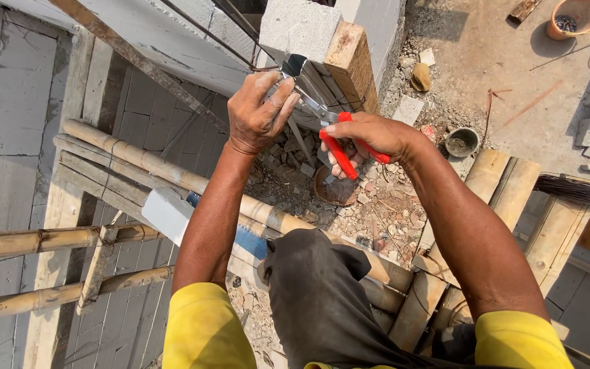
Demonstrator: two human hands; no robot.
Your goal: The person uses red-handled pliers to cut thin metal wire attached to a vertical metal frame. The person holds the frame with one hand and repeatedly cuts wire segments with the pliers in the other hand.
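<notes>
high on a bamboo scaffold (pixel 172 179) beside a grey block wall (pixel 172 41), the right hand (pixel 370 137) is closed around the red handles of a pair of snips (pixel 339 140), whose blades reach toward a strip of shiny sheet metal (pixel 298 72) at the wall's corner. the left hand (pixel 261 113) curls over that strip, fingers clamped on it. far below lie rubble (pixel 377 205) and a small bucket (pixel 461 142).
</notes>
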